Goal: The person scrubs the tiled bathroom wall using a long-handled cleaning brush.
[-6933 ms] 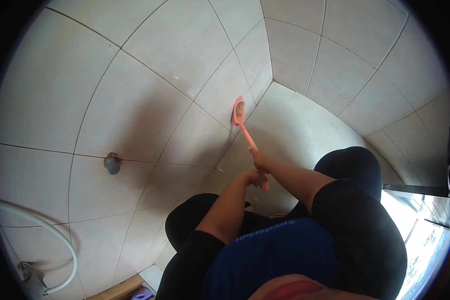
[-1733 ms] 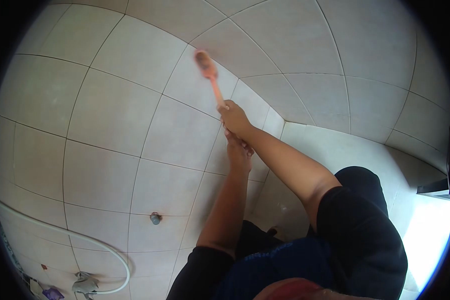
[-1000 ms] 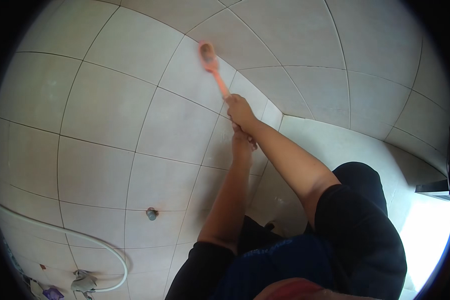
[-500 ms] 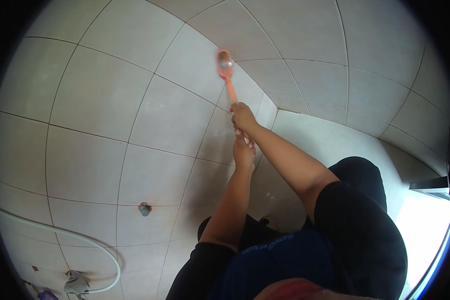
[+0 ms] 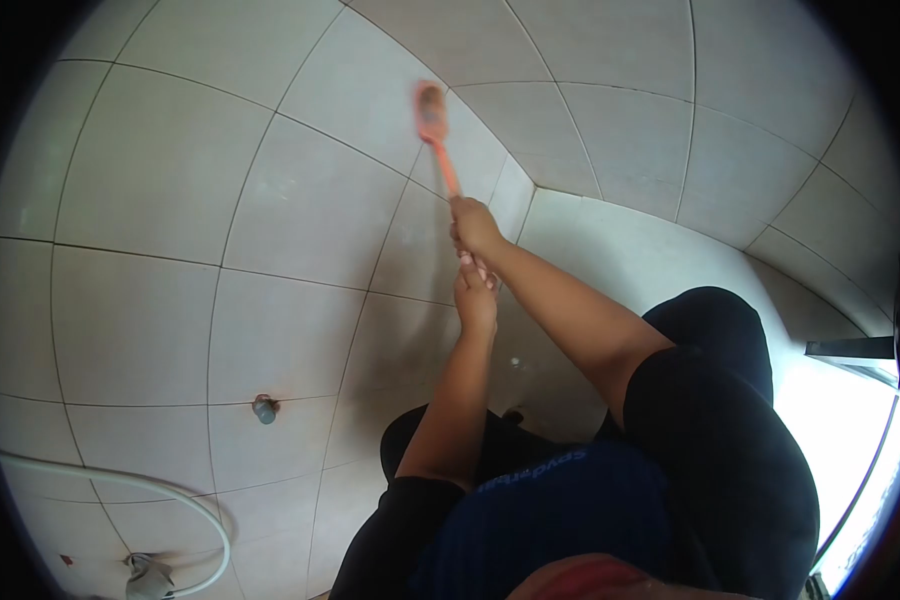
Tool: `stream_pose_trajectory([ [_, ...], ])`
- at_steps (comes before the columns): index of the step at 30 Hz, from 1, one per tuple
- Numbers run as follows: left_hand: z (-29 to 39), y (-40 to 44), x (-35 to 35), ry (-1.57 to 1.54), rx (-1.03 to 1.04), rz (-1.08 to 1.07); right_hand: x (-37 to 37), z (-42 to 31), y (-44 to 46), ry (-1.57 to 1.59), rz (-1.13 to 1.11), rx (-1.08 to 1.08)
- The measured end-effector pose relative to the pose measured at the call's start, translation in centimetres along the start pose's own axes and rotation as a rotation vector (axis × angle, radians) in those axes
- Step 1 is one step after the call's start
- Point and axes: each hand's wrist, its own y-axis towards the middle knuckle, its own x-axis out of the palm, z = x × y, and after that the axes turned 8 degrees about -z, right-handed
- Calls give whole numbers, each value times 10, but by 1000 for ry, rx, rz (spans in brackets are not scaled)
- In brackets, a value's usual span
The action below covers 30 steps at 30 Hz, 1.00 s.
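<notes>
the long-handled pink plastic brush (image 5: 433, 124) lay before the pale square-tiled left wall (image 5: 300, 215), its head just left of the seam with the pale square-tiled right wall (image 5: 760, 80). the right hand (image 5: 477, 226) was around its handle, the left hand (image 5: 477, 294) just below on the lower end. the round grey pipe stub (image 5: 265, 409) sat on the left wall, lower and left of both hands. farther down-left, the curved white hose (image 5: 220, 528) bent around the right of the grey fixture (image 5: 149, 578).

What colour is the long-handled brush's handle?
The handle is orange-pink, best seen in the head view.
</notes>
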Motion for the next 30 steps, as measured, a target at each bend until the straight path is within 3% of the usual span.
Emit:
stream_pose_trajectory([
  [2, -9, -2, -5, -185, 277, 30, 15, -6, -16, -25, -56, -31],
  [6, -36, 2, -24, -89, 278, 4, 5, 29, -8, -51, -46, -48],
  [8, -46, 1, -23, -13, -13, -75, -14, 45, -4, -47, 24, -7],
  [10, -58, 0, -15, -45, -66, -96, -28, 52, -6, 86, 147, 304],
  [11, -63, 0, -16, -63, -120, -114, -30, 56, -3, 82, 147, 310],
  [12, -61, -1, -18, -69, -126, -108, -28, 55, -3, 85, 110, 281],
  [14, -50, 0, -15, -82, 107, -58, -20, 45, -4, 82, 76, 264],
  [16, -43, 5, -21, -74, 115, -59, -10, 35, -2, 95, -41, 105],
  [18, -42, 10, -23, -62, 139, -63, -14, 34, 4, 120, -46, 141],
  [21, -45, 16, -23, 1, 54, -110, -29, 50, 11, 180, 36, 263],
  [23, -51, 14, -20, -88, -301, -198, -48, 68, 16, 214, 132, 358],
  [24, -54, 13, -18, -85, -307, -198, -52, 71, 16, 249, 129, 420],
  [26, -59, 13, -14, -81, -182, -161, -55, 77, 24, 288, 123, 492],
  [27, -61, 17, -15, -82, -196, -157, -46, 65, 21, 239, 136, 414],
  [29, -59, 30, -16, 11, 46, -56, -34, 47, 20, 190, 156, 342],
  [30, -56, 32, -16, 8, 42, -59, -33, 41, 25, 203, 113, 310],
])
